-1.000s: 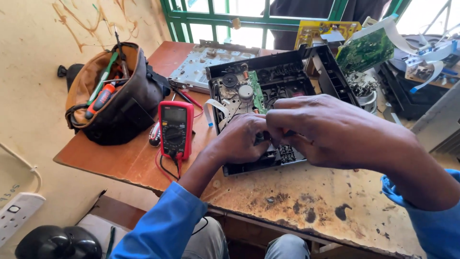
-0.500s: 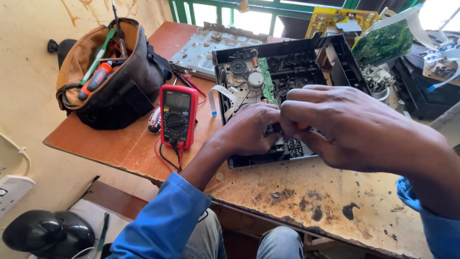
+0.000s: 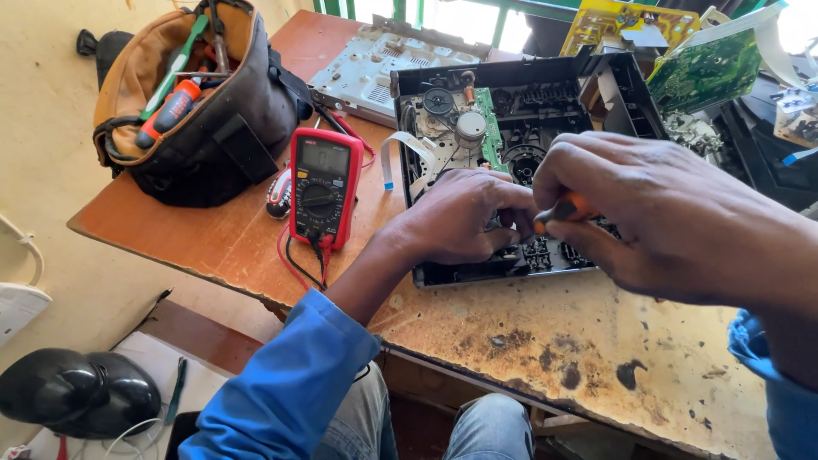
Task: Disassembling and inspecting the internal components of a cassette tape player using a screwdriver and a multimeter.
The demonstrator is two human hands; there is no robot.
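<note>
Grip of the right hand (image 3: 673,213) is closed on an orange-handled screwdriver (image 3: 562,209) while the left hand (image 3: 464,217) steadies the opened player chassis (image 3: 511,111) mid-desk, seemingly working a screw.

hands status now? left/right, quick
Left hand: fingers curled, pressed on the open black device chassis; no held item visible.
Right hand: closed on an orange-handled tool.
</note>
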